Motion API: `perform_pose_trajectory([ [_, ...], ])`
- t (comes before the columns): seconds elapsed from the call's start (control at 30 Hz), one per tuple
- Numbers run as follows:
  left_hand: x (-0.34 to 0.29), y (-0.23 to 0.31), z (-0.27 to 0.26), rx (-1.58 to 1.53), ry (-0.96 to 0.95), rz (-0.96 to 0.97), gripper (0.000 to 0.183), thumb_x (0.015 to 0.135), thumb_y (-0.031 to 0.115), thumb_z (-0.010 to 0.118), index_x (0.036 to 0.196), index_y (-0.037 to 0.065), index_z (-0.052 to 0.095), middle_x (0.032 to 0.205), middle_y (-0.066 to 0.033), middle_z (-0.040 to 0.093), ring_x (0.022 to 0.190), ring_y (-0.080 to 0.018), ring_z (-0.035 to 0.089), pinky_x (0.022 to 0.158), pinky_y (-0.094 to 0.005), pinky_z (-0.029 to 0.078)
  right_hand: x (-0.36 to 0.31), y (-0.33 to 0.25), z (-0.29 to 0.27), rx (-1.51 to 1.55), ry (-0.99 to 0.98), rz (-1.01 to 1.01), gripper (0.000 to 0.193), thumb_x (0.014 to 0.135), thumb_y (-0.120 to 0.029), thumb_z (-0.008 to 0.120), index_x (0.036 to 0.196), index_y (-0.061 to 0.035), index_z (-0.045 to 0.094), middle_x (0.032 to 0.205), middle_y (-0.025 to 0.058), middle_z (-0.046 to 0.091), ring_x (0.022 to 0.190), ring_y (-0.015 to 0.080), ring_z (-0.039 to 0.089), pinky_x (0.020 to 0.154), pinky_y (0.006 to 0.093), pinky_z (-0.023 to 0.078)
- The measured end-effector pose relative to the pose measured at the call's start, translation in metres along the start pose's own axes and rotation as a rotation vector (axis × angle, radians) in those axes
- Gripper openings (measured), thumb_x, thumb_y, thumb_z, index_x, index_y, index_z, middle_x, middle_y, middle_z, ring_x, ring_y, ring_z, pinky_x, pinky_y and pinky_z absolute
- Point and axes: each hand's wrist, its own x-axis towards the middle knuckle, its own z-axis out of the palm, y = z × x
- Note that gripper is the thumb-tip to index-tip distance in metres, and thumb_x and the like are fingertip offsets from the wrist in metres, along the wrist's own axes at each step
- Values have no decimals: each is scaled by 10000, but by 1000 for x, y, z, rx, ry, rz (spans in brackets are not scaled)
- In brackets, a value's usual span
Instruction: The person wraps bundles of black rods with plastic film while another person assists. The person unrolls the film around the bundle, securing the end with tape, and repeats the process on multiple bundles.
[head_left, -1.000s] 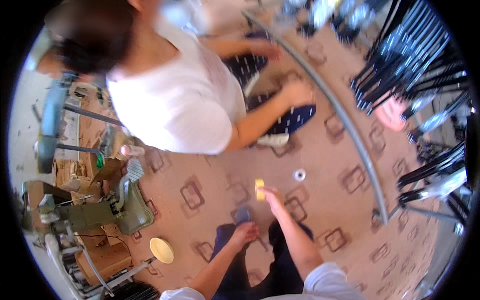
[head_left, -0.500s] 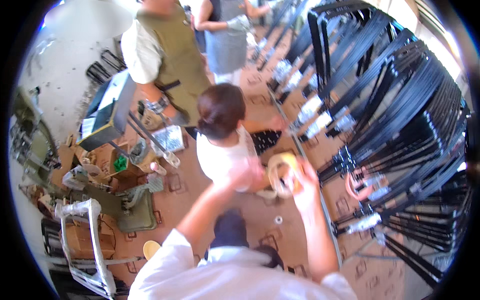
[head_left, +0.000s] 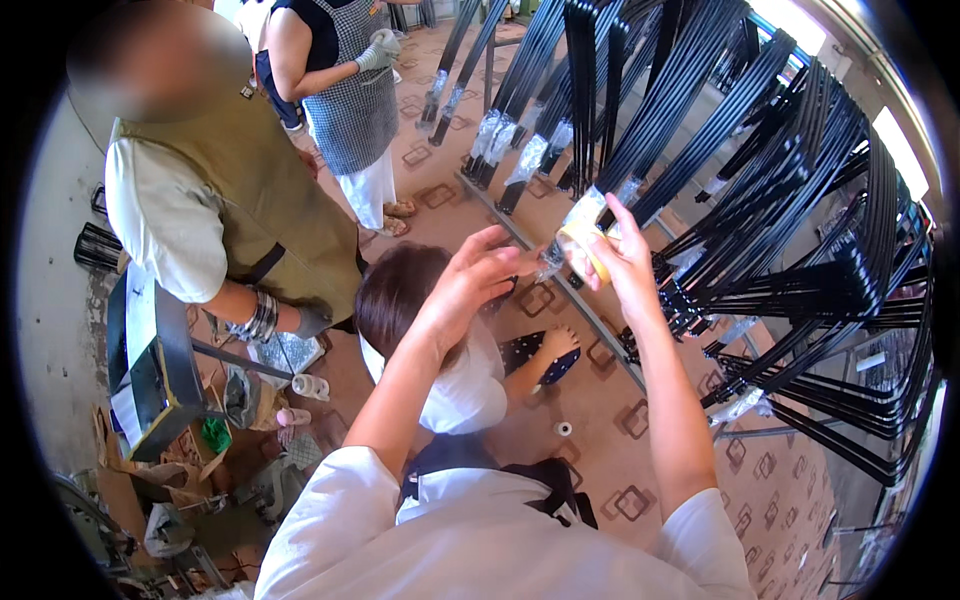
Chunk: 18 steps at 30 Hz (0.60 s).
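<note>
My right hand (head_left: 622, 255) grips a yellowish roll of clear packing tape (head_left: 590, 250), fingers around its ring, close in front of the wrapped ends of black bars. To the left, my left hand (head_left: 470, 280) is raised with its fingers spread and nothing visible in them. It hovers over a crouching person (head_left: 395, 300) in a white top, whose head it partly covers. Bundles of thin black bars (head_left: 690, 110) hang in rows on the right. Clear plastic wrapping (head_left: 528, 160) covers their lower ends.
A standing person in an olive apron (head_left: 270, 190) is at the left beside a dark box-like stand (head_left: 155, 370). Farther back stands a person in a checked apron (head_left: 350, 110). A metal floor rail (head_left: 510, 225) runs below the bars. A small white roll (head_left: 564, 429) lies on the floor.
Both hands have moved up and farther forward, toward the bar bundles. The tape roll has come up with my right hand. The view has shifted, and the olive-aproned person appears closer.
</note>
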Motion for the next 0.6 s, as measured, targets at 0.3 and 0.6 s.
perform_pose_trajectory([
  [0.3,64,31,-22,194,-48,-45,592,822,151,500,1329,116,195,1179,-142,437,1055,-218,452,878,-338,366,72,-7,12,-120,6,132,616,801,-67,516,1330,-92,201,778,137,572,555,106,515,431,198,394],
  [0.6,125,56,-63,494,38,117,808,690,185,671,1333,178,181,1162,-203,384,1018,-252,443,821,-345,374,127,-8,41,-642,-77,38,656,731,-103,579,1308,-78,267,616,102,558,377,129,476,400,279,402],
])
